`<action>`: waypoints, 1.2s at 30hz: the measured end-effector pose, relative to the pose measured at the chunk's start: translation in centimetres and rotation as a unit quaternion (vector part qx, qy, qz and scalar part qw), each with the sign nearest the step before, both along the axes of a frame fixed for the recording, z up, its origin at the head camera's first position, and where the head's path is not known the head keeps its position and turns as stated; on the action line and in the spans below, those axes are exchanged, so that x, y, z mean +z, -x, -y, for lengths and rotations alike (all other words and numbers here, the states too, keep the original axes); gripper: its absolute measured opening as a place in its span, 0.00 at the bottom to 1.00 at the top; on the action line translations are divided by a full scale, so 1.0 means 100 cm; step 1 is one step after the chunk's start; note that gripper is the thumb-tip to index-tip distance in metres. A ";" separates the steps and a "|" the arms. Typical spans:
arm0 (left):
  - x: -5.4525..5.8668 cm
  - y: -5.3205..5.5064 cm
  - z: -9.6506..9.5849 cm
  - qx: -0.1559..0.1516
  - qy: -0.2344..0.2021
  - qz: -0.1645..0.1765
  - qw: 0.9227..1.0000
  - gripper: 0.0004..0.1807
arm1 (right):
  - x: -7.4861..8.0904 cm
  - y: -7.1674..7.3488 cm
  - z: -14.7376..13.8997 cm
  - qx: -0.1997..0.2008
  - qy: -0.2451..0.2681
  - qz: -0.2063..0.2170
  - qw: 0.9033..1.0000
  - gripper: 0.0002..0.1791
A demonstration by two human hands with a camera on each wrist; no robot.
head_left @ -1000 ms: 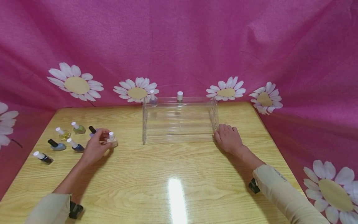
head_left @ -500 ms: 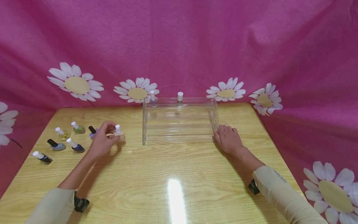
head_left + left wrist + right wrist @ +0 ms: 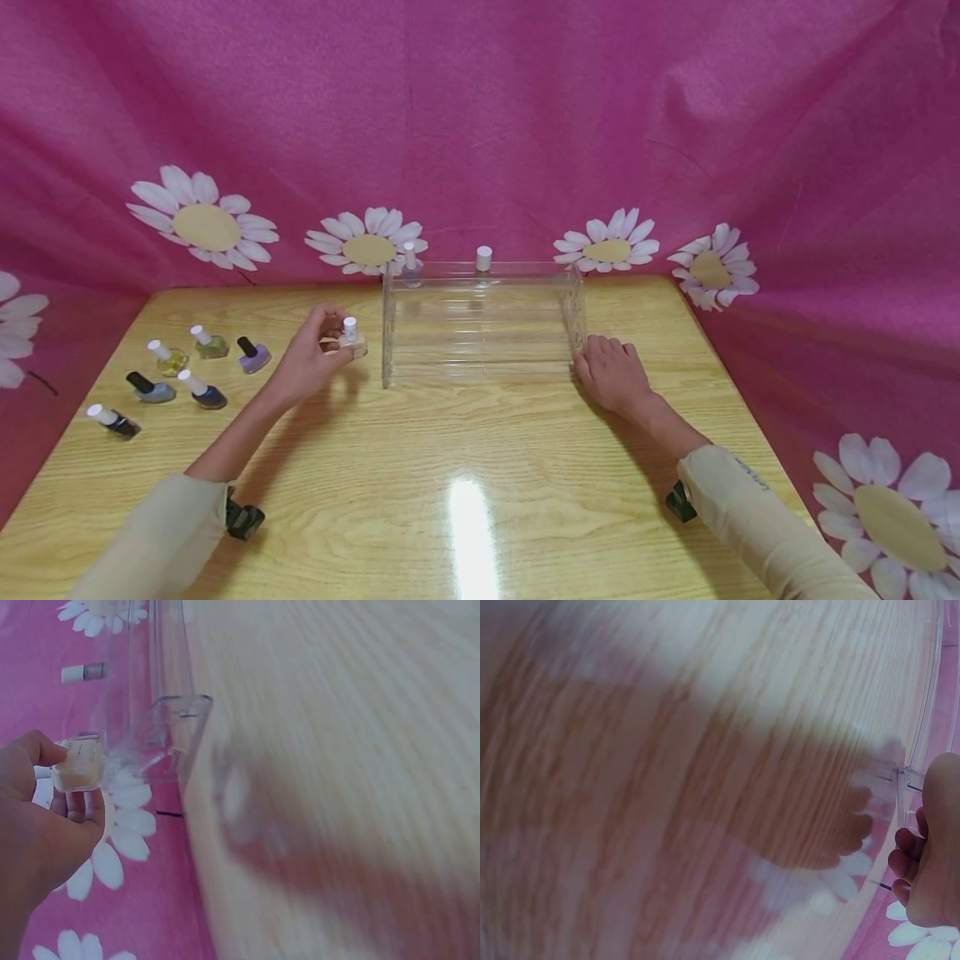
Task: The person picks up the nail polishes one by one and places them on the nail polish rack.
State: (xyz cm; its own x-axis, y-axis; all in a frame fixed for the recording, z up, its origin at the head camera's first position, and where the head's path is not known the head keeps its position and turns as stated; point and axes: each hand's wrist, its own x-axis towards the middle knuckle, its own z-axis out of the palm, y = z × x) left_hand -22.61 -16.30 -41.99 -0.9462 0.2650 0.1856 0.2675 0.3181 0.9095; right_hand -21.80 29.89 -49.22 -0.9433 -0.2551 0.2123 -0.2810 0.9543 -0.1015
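My left hand (image 3: 311, 358) pinches a pale beige nail polish bottle (image 3: 352, 342) with a white cap, held left of the clear acrylic rack (image 3: 480, 343). In the left wrist view, thumb and fingers hold the glass of this bottle (image 3: 79, 765) from both sides. Beside the rack's right end panel rests my right hand (image 3: 615, 375), its thumb side against the plastic. The right wrist view shows that hand (image 3: 934, 847) at the image edge with loosely bent fingers. On the rack's top tier stand a pale lilac bottle (image 3: 412, 271) and a white-capped bottle (image 3: 483, 258).
Several nail polish bottles stand at the table's left: purple (image 3: 255, 358), green (image 3: 213, 347), yellow (image 3: 174, 362), light blue (image 3: 156, 392), dark blue (image 3: 209, 397) and black (image 3: 122, 426). A pink daisy-print cloth (image 3: 480, 125) hangs behind the wooden table (image 3: 390, 483).
My left hand has carried the beige bottle rightward and slightly away from me, from beside the purple bottle to near the rack's left end. The right hand and rack have stayed put.
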 end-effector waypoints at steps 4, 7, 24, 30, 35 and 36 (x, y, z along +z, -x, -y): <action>0.004 0.008 -0.013 -0.018 -0.009 -0.013 1.000 0.22 | -0.002 0.001 -0.001 -0.001 0.002 -0.002 1.000 0.17; 0.007 0.015 -0.024 -0.037 -0.023 -0.033 0.999 0.21 | -0.002 0.001 -0.001 0.001 0.007 0.001 1.000 0.16; 0.029 0.045 -0.100 -0.116 -0.073 -0.064 0.989 0.21 | -0.005 0.002 -0.003 0.009 0.013 -0.012 1.000 0.17; 0.030 0.049 -0.125 -0.127 -0.062 -0.062 0.988 0.22 | -0.003 0.001 -0.002 0.007 0.020 -0.010 1.000 0.16; 0.031 0.053 -0.144 -0.141 -0.058 -0.075 0.985 0.22 | -0.002 0.000 -0.001 -0.003 0.017 0.000 1.000 0.17; 0.031 0.054 -0.148 -0.145 -0.060 -0.079 0.984 0.23 | -0.002 0.000 -0.001 -0.004 0.017 0.004 1.000 0.17</action>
State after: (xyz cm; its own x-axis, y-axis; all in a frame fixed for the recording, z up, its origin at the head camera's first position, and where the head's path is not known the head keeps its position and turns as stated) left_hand -28.02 -1.47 -38.85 -0.7907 0.4870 0.3710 0.4725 0.1001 0.8756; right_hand -21.84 29.99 -49.41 -0.9469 -0.2400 0.2139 -0.2721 0.9526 -0.1358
